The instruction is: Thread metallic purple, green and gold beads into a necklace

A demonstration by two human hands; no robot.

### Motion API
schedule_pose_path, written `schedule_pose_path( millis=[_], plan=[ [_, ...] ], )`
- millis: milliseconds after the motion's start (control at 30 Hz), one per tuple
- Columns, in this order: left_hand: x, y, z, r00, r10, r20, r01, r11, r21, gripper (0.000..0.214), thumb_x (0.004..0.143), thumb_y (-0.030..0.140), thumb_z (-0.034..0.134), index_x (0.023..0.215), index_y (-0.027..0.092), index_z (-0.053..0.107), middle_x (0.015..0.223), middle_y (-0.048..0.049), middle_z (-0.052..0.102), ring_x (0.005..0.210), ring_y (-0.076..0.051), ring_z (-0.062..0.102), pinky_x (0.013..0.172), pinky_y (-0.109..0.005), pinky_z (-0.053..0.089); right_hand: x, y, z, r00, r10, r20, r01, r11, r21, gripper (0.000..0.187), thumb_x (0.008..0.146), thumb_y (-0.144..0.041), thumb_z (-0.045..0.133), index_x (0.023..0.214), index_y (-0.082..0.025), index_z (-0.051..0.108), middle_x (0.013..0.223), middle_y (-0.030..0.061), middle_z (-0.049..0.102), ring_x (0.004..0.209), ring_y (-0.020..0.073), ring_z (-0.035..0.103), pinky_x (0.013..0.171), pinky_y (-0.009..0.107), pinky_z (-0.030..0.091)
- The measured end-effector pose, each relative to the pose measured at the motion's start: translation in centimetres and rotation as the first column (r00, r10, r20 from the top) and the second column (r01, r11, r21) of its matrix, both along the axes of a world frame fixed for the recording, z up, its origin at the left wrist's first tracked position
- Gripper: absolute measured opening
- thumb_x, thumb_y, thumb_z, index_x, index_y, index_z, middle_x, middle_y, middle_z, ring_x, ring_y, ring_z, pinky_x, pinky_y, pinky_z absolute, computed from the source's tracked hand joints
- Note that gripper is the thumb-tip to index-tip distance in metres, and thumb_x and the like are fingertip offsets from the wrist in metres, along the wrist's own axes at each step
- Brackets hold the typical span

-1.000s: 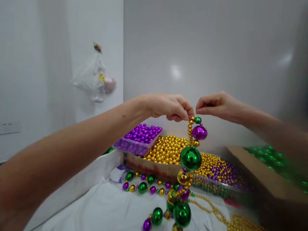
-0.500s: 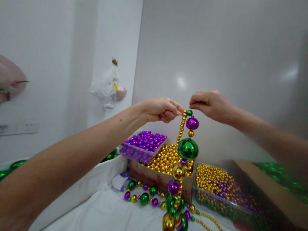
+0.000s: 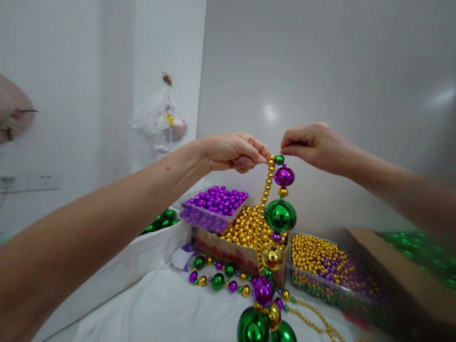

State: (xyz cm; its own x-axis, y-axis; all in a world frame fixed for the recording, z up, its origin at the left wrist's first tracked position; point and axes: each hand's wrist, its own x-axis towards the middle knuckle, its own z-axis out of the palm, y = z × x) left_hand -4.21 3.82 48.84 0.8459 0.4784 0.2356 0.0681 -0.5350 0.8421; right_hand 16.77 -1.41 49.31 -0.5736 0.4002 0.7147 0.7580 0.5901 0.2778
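Note:
A bead necklace [image 3: 280,214] of green, purple and gold balls hangs in the air, a run of small gold beads forming its other side. My left hand [image 3: 238,151] is closed in a pinch at the top of the loop, where the gold beads meet a small green one. Just above that green bead, my right hand [image 3: 309,142] also has its fingertips pressed together. Whatever lies between those fingertips is too small to make out. The lowest balls run out of the picture at the bottom.
A clear tub of purple beads [image 3: 218,202] sits against a cardboard box of gold beads [image 3: 245,230]. To the right stand a tub of mixed beads [image 3: 317,256] and a carton [image 3: 384,270] beside green beads. Another strand [image 3: 218,281] lies on the white cloth [image 3: 149,308].
The hanging necklace has swayed, and its lower balls sit lower in view. Both hands keep their pinches close together. The whole view has shifted slightly.

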Motion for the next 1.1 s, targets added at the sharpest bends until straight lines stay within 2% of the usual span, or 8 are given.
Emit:
schedule_pose_path(
  millis=[333,633,733,833,900,1033,1100],
  plan=[
    [1.0,-0.2,-0.3,1.000,-0.018,0.026,0.021,0.994,-0.104,0.008,0.070,0.016,0.068,0.074,0.014,0.060,0.044,0.0081,0.026,0.038,-0.004,0.020,0.039,-0.019,0.018,0.8,-0.4,0.3,1.000,-0.002,0.018,0.001,1.000,0.028,0.017,0.083,-0.023,0.056,0.068,-0.017,0.060,0.060,-0.0026,0.053,0.055,0.0083,0.043,0.055,0.024,0.030],
    [2.4,-0.3,-2.0,1.000,-0.014,-0.008,0.012,0.982,-0.188,0.007,0.072,0.013,0.065,0.076,0.013,0.059,0.044,0.0088,0.026,0.038,-0.003,0.019,0.038,-0.017,0.018,2.0,-0.7,-1.6,1.000,-0.004,0.009,0.004,1.000,-0.014,0.017,0.083,-0.020,0.058,0.067,-0.017,0.060,0.059,-0.0034,0.054,0.055,0.0074,0.043,0.055,0.024,0.031],
    [2.8,-0.2,-1.2,1.000,-0.020,0.015,0.023,0.984,-0.177,0.008,0.071,0.012,0.064,0.077,0.013,0.059,0.043,0.0088,0.025,0.037,-0.003,0.019,0.038,-0.017,0.018,2.3,-0.7,-0.8,0.999,-0.032,-0.030,0.032,0.999,-0.002,0.015,0.081,-0.021,0.061,0.067,-0.017,0.061,0.056,-0.0038,0.051,0.052,0.0072,0.040,0.054,0.025,0.029],
    [3.1,-0.3,0.7,0.998,-0.039,0.054,0.046,0.991,-0.125,0.007,0.073,0.010,0.061,0.078,0.011,0.057,0.043,0.0095,0.023,0.036,-0.002,0.018,0.039,-0.016,0.016,2.5,-0.6,1.2,0.997,-0.039,-0.072,0.042,0.998,0.038,0.012,0.080,-0.022,0.061,0.072,-0.014,0.064,0.053,-0.0049,0.046,0.052,0.0055,0.036,0.052,0.024,0.027],
    [3.2,-0.6,2.2,0.995,-0.061,0.080,0.068,0.995,-0.079,0.005,0.078,0.007,0.052,0.080,0.010,0.055,0.044,0.0097,0.022,0.037,0.000,0.019,0.042,-0.014,0.015,2.7,-0.7,2.7,0.996,-0.028,-0.087,0.036,0.996,0.086,0.015,0.081,-0.023,0.059,0.078,-0.011,0.067,0.055,-0.0054,0.044,0.054,0.0043,0.034,0.052,0.024,0.025],
    [3.4,-1.5,3.8,0.994,-0.052,0.100,0.051,0.999,0.012,0.024,0.090,0.004,0.025,0.083,0.006,0.048,0.050,0.0097,0.018,0.042,0.005,0.024,0.054,-0.011,0.017,2.5,-0.9,3.9,0.987,-0.038,-0.157,0.057,0.991,0.117,0.033,0.081,-0.031,0.056,0.094,-0.003,0.067,0.064,-0.0053,0.048,0.062,0.0033,0.034,0.054,0.025,0.024],
    [3.7,-1.6,3.6,0.996,-0.010,0.086,0.005,0.999,0.053,0.022,0.091,0.007,0.025,0.080,0.006,0.044,0.051,0.0100,0.017,0.043,0.007,0.028,0.058,-0.012,0.017,2.3,-0.9,3.5,0.974,-0.086,-0.210,0.101,0.993,0.064,0.046,0.080,-0.039,0.053,0.102,0.000,0.064,0.073,-0.0028,0.055,0.067,0.0044,0.038,0.054,0.027,0.025]
  ],
)
